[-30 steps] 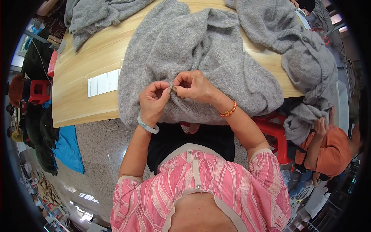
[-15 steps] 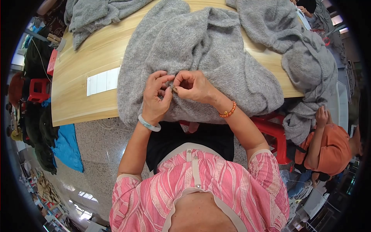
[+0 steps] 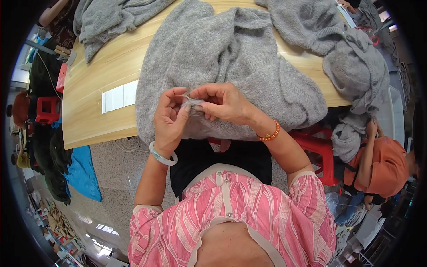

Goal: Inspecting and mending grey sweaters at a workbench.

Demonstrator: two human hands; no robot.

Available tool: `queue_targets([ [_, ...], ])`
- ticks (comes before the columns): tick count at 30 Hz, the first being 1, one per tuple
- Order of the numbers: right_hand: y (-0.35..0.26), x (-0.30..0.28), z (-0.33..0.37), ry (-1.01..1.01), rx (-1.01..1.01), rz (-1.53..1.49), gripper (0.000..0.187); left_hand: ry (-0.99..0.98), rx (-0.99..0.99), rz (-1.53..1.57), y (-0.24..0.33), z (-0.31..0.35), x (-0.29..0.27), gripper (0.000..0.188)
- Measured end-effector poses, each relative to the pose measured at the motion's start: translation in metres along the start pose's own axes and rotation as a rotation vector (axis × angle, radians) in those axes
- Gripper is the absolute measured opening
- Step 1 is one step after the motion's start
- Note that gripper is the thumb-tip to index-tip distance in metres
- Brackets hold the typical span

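1. The left hand (image 3: 171, 116) and the right hand (image 3: 222, 103) meet at the centre of the frame, fingertips almost touching. Each pinches a small fold of the grey knitted sweater (image 3: 231, 62) at its near hem. A thin, pale, shiny object shows between the fingertips, too small to identify.
2. The left wrist wears a pale green bangle (image 3: 162, 155). The right wrist wears an orange bead bracelet (image 3: 268, 133).
3. The sweater lies on the wooden table (image 3: 93, 75), long axis running from the upper centre of the frame down towards the person. Its near hem hangs over the table's front edge, where the hands work. The far end bunches near the top of the frame.
4. A white rectangular panel (image 3: 119, 95) is set into the tabletop just left of the sweater. Bare wood around it gives open room on that side.
5. Another grey garment (image 3: 111, 18) is heaped at the upper left. A further grey pile (image 3: 338, 49) fills the upper right and spills over the table's right edge, crowding that side.
6. Below the table edge at right, a red stool (image 3: 320, 151) stands beside another person in an orange top (image 3: 384, 167).
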State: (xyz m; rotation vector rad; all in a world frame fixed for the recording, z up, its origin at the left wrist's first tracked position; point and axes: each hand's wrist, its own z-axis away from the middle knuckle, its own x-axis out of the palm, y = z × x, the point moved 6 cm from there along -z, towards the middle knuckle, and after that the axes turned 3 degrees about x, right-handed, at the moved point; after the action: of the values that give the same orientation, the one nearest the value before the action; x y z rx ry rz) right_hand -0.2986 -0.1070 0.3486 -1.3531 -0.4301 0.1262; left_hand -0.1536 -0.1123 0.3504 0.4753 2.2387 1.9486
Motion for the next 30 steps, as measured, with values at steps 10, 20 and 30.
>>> queue_targets([
  [10, 0.001, -0.01, 0.001, -0.002, -0.016, 0.004, 0.026, -0.192, -0.315, 0.112, -0.01, 0.005, 0.002, 0.029],
  [20, 0.008, -0.012, -0.001, -0.021, 0.079, -0.034, 0.027, -0.215, -0.5, 0.233, -0.027, 0.008, -0.005, 0.017],
  [30, -0.005, -0.006, 0.006, 0.079, -0.172, 0.272, 0.022, -0.028, -0.112, -0.138, -0.023, 0.007, -0.01, 0.016],
])
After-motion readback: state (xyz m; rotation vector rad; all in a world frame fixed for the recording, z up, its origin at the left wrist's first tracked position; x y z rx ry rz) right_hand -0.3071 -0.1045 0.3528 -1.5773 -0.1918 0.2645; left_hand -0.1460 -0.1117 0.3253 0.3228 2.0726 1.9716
